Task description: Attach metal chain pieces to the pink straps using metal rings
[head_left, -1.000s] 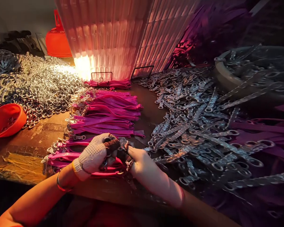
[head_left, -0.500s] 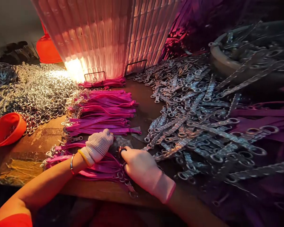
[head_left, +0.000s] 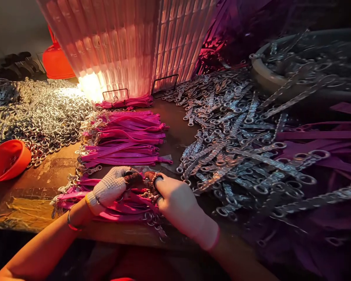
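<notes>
Over a lower bundle of pink straps (head_left: 117, 214), both hands meet near the table's front edge. My left hand (head_left: 114, 187), in a white dotted glove with dark fingertips, is closed in a pinch; what it holds is too small to name. Close on its right, my right hand (head_left: 175, 201), also gloved, has its fingers curled round something dark that is hard to make out, with small metal rings by the fingertips. More pink straps (head_left: 125, 136) with metal rings at their left ends lie in rows just beyond the hands.
Metal chains and rings (head_left: 55, 113) heap up at the left, beside a red bowl (head_left: 20, 156). Twisted metal pieces (head_left: 228, 144) cover the right side, below a large basin (head_left: 266, 74). A ribbed translucent panel (head_left: 128, 47) stands at the back by a bright lamp.
My left hand has moved down and left, and its dark fingertips now show, turned toward my right hand. My right hand has shifted slightly. The camera view has moved a little.
</notes>
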`<state>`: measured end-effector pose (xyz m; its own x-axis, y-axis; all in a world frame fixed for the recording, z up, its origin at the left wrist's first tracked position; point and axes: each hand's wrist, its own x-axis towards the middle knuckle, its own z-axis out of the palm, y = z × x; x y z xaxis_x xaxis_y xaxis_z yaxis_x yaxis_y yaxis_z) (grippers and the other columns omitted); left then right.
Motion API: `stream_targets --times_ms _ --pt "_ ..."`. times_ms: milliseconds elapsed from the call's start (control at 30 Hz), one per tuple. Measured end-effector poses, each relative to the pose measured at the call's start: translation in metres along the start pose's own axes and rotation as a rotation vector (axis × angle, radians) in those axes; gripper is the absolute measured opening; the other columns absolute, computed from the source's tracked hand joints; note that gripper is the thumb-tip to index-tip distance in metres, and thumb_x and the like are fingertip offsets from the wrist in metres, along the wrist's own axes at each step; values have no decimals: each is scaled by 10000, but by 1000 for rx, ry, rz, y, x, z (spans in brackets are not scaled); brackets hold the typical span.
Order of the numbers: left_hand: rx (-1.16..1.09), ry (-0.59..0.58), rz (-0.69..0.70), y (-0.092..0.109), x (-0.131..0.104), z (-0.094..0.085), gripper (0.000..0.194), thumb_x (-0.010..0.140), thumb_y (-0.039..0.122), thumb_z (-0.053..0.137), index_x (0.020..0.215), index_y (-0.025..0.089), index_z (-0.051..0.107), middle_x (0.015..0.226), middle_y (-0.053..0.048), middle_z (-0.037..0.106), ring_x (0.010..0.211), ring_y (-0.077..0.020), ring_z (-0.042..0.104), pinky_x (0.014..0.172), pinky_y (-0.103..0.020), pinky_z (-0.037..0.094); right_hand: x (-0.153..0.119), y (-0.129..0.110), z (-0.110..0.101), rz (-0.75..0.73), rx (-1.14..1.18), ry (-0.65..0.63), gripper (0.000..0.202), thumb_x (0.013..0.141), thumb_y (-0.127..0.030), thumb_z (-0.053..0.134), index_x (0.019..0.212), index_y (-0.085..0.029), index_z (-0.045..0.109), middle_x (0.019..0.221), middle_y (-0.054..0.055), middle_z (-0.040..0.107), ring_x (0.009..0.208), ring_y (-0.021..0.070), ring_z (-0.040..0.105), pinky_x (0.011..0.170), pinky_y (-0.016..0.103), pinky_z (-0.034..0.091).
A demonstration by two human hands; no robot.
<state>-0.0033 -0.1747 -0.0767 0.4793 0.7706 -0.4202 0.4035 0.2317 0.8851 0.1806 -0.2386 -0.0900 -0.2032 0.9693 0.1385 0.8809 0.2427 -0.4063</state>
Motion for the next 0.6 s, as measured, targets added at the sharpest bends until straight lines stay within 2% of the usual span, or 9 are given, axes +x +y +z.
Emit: stream_targets --times_ms 67,200,300,367,500,600 --pt "47 3 16 0 0 -2 321 875 428 558 733 146 619 473 25 502 372 -76 409 368 -175 288 2 -5 2 1 -33 -15 254 666 -26 469 774 -183 636 787 61 660 642 169 545 592 280 346" --pt "215 17 158 1 -1 -9 267 876 301 517 689 139 619 577 -7 585 480 -75 481 454 -165 344 3 -9 9 26 51 11 260 703 -46 482 834 -184 659 801 62 672 696 187 573 636 274 394" --pt "201 -87 149 -1 0 -13 257 875 254 459 692 145 601 598 -6 592 462 -74 458 446 -174 327 4 -9 17 58 167 75 370 702 -46 479 974 -207 671 807 35 687 734 190 591 670 260 434" --pt "178 -128 126 -4 1 -12 261 878 240 426 692 153 586 581 1 575 446 -80 441 444 -187 315 4 -8 23 71 167 112 417 680 -29 464 991 -209 676 811 36 694 726 189 597 669 258 441" --pt "461 5 261 -9 6 -6 165 848 211 509 724 162 607 670 -21 625 589 -126 522 555 -221 337 5 -6 30 18 1 182 410 667 -36 470 993 -150 690 885 98 704 754 215 620 685 284 442" --pt "533 -20 343 -11 12 -3 145 853 202 529 749 175 626 715 -21 637 633 -140 524 592 -235 330 6 -4 21 44 -78 148 345 676 -25 460 902 -148 689 820 98 692 748 222 630 679 291 443"
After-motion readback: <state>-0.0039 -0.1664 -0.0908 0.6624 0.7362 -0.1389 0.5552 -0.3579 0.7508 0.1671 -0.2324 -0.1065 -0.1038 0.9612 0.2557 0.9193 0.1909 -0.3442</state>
